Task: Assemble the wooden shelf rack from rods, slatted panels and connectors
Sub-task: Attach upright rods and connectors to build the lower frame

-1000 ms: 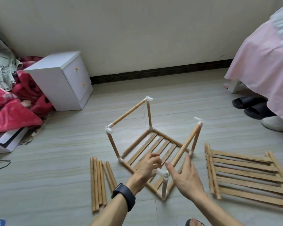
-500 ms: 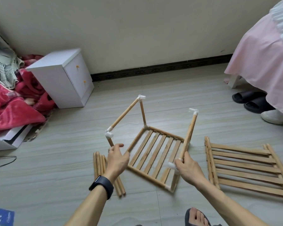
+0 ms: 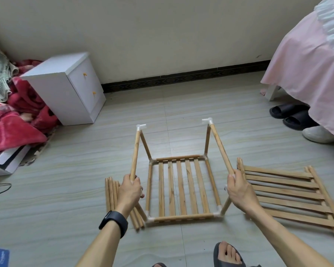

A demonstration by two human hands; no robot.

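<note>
Left hand: the left hand (image 3: 130,191) has its fingers curled round the near end of the left top rod (image 3: 134,151); that rod's near tip and whatever joins it there are covered by the palm.
Right hand: the right hand (image 3: 239,191) grips the near end of the right top rod (image 3: 221,147); only a sliver of white shows at its thumb side, so the corner piece under it cannot be made out.
Rack: the rack (image 3: 181,189) stands on the floor (image 3: 181,105) between the two hands, its slatted base flat, four uprights rising from its corners, and the two top rods running front to back.
Connectors: a white connector (image 3: 141,127) caps the far left corner and another (image 3: 207,120) the far right; no rod bridges the two.
Loose rods: a bundle of loose rods (image 3: 110,193) lies just left of the rack, its right half hidden behind the left hand and the wrist with the black watch (image 3: 114,222).
Spare panels: stacked slatted panels (image 3: 285,189) lie just right of the rack, partly behind the right forearm and cut off at the frame's right edge.
Cut off: a sandalled foot (image 3: 228,255) at the bottom edge.
Room: floor stretches from the rack's far side to the skirting; the white cabinet (image 3: 66,87) stands well off to the far left, the black slippers (image 3: 289,114) and pink bedcover (image 3: 312,64) to the far right.
</note>
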